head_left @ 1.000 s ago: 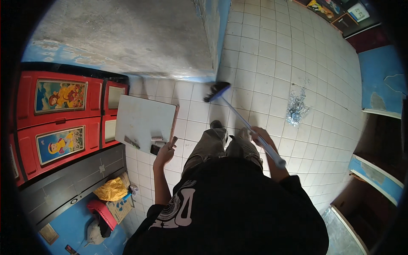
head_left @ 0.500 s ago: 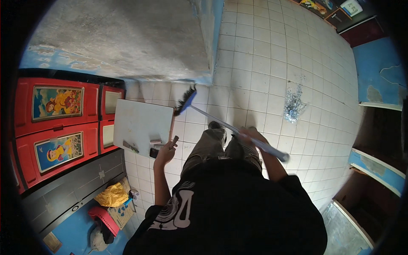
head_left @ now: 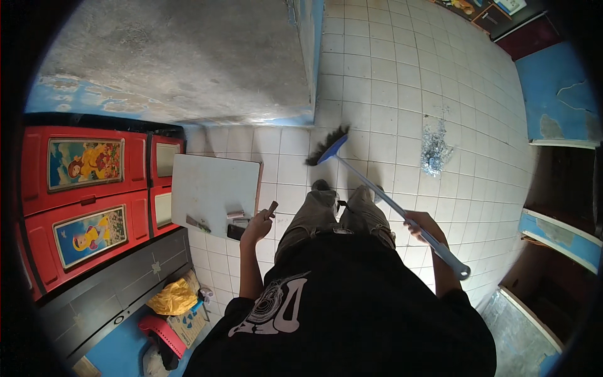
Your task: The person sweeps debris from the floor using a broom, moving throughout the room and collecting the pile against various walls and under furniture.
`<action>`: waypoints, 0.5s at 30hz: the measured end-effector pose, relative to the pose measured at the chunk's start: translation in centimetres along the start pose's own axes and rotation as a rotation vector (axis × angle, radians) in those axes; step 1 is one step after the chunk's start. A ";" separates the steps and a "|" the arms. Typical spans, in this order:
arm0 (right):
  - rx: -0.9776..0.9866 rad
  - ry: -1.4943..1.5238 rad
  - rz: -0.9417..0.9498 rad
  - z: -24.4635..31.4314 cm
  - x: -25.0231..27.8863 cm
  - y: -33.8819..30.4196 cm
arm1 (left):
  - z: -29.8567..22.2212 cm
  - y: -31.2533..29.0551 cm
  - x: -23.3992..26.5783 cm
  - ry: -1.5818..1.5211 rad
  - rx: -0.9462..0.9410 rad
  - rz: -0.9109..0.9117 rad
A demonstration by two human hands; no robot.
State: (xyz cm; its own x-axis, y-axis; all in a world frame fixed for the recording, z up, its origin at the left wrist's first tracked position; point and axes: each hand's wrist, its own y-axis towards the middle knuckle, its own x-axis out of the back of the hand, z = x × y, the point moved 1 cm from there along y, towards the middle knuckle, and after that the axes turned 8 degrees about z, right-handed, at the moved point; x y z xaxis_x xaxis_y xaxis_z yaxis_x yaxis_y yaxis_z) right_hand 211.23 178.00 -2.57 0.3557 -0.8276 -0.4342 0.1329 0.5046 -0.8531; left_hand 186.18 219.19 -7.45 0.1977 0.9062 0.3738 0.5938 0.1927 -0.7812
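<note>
I stand on a white tiled floor (head_left: 389, 75) in a black shirt and grey trousers. My right hand (head_left: 422, 227) grips the pale blue handle of a broom (head_left: 383, 196). Its dark bristle head (head_left: 325, 146) rests on the tiles just ahead of my feet. A heap of silvery debris (head_left: 434, 151) lies on the floor to the right of the bristles, apart from them. My left hand (head_left: 257, 223) is raised at my side and holds a small brown stick-like object (head_left: 272, 207).
A white board (head_left: 213, 182) lies at my left with small tools and a dark phone-like object (head_left: 236, 231) on its near edge. Red cabinets with picture panels (head_left: 94, 188) line the left. A grey concrete wall (head_left: 188, 56) juts ahead. A yellow bag (head_left: 173, 297) sits lower left.
The broom head swung left across the tiles, then back toward the right, ending ahead of my feet. My left hand stayed raised with the small brown object.
</note>
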 end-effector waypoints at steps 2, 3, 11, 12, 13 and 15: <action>-0.087 0.071 -0.019 -0.2 -0.9 -0.7 | -0.9 0.0 0.7 0.018 0.001 -0.006; -0.005 -0.135 0.063 -0.4 -2.0 0.1 | -0.8 -0.2 0.9 0.031 0.009 -0.017; 0.631 -0.944 0.356 -0.3 -7.2 19.1 | -2.2 -2.6 2.4 -0.044 -0.042 -0.106; 0.697 -0.945 0.264 0.2 -8.7 20.1 | -2.3 -2.9 2.7 -0.020 -0.003 -0.094; 0.242 -0.277 0.251 1.5 -9.8 20.8 | -3.3 -3.4 2.7 -0.025 -0.005 -0.124; -0.222 0.378 0.231 1.6 -10.8 20.2 | -2.2 -3.8 2.5 -0.046 0.014 -0.125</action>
State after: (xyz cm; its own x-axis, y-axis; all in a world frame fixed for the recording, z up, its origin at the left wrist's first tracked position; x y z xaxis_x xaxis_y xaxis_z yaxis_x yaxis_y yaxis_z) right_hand 211.56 197.52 -14.65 -0.0135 -0.7522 -0.6588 -0.1252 0.6549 -0.7453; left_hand 186.12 219.85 -2.44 0.0865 0.8911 0.4456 0.6005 0.3102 -0.7370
